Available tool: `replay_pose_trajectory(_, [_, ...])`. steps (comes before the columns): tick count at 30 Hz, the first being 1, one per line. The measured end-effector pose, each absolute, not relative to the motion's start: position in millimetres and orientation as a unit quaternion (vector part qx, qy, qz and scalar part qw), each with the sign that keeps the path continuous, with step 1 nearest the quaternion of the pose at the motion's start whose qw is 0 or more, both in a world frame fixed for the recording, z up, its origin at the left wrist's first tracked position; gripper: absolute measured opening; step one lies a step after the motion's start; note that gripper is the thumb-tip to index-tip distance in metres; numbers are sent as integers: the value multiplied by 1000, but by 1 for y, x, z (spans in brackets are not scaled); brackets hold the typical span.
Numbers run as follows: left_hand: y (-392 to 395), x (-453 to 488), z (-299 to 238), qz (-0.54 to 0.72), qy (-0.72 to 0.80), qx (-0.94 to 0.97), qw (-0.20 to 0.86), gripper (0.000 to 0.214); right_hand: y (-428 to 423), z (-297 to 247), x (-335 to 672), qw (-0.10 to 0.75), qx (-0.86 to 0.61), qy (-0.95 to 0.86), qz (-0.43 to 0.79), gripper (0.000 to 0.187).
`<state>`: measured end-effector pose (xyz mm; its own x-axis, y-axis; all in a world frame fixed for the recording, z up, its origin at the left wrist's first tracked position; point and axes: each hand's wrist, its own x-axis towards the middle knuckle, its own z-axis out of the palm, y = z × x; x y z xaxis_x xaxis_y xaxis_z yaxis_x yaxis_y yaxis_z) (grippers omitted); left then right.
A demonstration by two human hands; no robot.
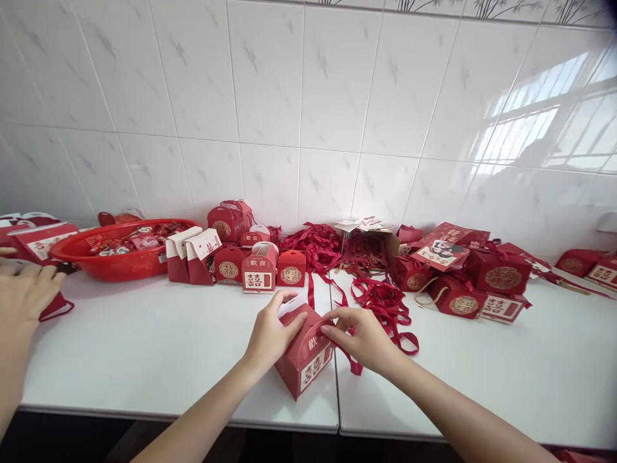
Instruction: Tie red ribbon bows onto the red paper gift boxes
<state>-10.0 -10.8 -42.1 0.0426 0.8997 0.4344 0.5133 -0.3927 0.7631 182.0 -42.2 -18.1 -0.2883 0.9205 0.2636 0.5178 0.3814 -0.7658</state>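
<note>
A small red gift box with white characters on its side stands on the white table near the front edge. My left hand is closed on the box's top handle from the left. My right hand pinches the same top flap from the right, and a red ribbon hangs by its fingers.
Several finished red boxes line the tiled wall, with a red basin of sweets at the left. A heap of red ribbons and more boxes lie at the right. Another person's hand rests at the far left.
</note>
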Motion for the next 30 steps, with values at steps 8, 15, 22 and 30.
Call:
replay_pose_trajectory(8, [-14, -7, -38, 473, 506, 691, 208, 29, -27, -26, 189, 400, -383, -722, 416, 22])
replay_pose_trajectory(15, [-14, -6, -40, 469, 498, 694, 226, 28, -32, -28, 179, 422, -273, -580, 641, 26])
replay_pose_trajectory(22, [-10, -7, -41, 451, 490, 710, 227, 29, -32, -18, 181, 406, -284, -600, 628, 12])
replay_pose_trajectory(30, [-6, -9, -46, 460, 513, 695, 205, 34, -52, 5, 193, 450, -289, -697, 478, 12])
